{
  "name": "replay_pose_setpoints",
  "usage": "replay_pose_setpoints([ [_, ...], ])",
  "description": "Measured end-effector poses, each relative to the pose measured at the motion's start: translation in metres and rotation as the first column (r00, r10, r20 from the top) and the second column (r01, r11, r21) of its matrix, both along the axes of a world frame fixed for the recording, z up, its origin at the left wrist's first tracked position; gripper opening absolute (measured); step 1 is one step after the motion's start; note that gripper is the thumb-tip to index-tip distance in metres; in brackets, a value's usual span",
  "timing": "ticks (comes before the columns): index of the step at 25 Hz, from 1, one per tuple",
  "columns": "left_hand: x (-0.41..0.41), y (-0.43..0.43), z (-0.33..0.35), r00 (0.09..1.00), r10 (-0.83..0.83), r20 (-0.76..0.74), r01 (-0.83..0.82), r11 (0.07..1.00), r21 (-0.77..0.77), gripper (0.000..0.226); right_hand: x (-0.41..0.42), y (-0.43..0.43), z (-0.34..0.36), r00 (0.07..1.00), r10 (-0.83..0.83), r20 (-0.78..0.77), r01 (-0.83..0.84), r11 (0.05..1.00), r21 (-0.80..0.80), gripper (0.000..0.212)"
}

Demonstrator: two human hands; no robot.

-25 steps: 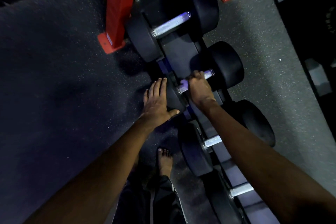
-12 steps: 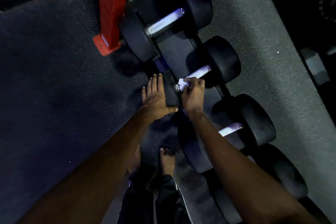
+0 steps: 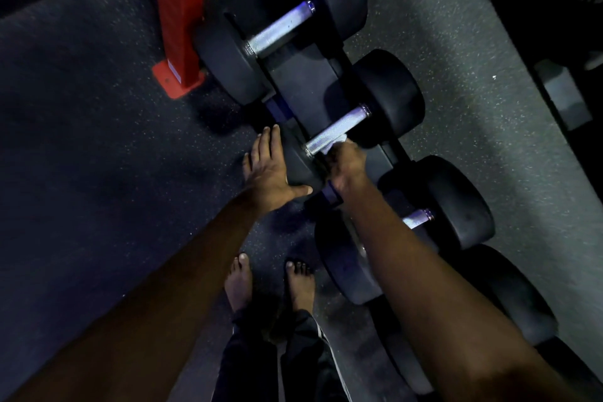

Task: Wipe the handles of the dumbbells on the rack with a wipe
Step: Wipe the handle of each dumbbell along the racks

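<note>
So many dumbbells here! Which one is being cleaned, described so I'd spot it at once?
Start at the red rack post and count along the row: it is the second dumbbell. Alone among its neighbours, it has the left hand flat on its near head and the right hand holding a white wipe at its handle.

No legible txt, maybe too dark.

dim, bluish cast | glare on dumbbell handles (image 3: 337, 127) | corners dark | wide-angle bend
</note>
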State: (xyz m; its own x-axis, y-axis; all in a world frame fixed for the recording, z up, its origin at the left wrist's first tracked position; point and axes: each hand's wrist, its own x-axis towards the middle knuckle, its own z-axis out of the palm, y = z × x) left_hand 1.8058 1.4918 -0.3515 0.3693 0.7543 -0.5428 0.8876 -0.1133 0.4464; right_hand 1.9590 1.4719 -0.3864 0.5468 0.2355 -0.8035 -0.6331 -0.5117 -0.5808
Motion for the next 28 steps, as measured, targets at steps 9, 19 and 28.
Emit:
replay_pose_setpoints([
  [9,0.001,0.002,0.000,1.000,0.001,-0.014,-0.002,0.999,-0.034,0.147,0.005,-0.006,0.017,0.915,0.200,0.351,-0.180,0.980,-0.088,0.015],
  [19,0.000,0.001,0.001,1.000,-0.002,-0.002,0.002,0.999,-0.032,0.145,0.016,-0.007,0.032,-0.041,0.796,0.604,-0.740,0.382,-0.553,0.033],
  [28,0.022,0.022,0.016,0.984,-0.089,-0.157,0.072,0.991,-0.112,0.151,0.027,-0.012,0.029,0.239,0.598,0.765,-0.614,0.703,-0.358,0.044],
])
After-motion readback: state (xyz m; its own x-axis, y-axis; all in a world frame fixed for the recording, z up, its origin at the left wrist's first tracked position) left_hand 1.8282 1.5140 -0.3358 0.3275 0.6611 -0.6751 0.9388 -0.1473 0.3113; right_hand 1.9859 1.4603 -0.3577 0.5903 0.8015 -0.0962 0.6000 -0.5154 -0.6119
